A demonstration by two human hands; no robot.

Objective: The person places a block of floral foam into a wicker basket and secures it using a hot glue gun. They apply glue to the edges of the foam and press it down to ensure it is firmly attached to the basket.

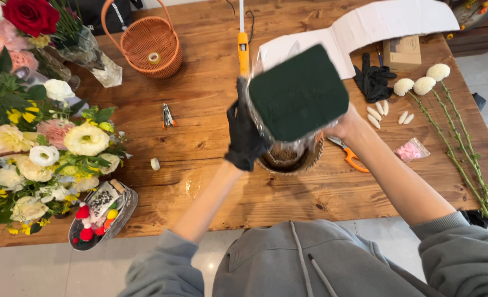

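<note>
Above the desk's [211,82] front-middle, both hands lift a dark green foam block [298,92] w/ clear wrap round it, over a brown woven basket [288,160]. Left hand [245,132], in a black glove, has fingers curled on the block's left edge; right hand [344,127], bare, grips the right side, fingers mostly hidden. Orange scissors [349,154] lie just right of the basket. Bouquet [40,148] at left edge; three white blooms [423,83] nr right edge.
</note>
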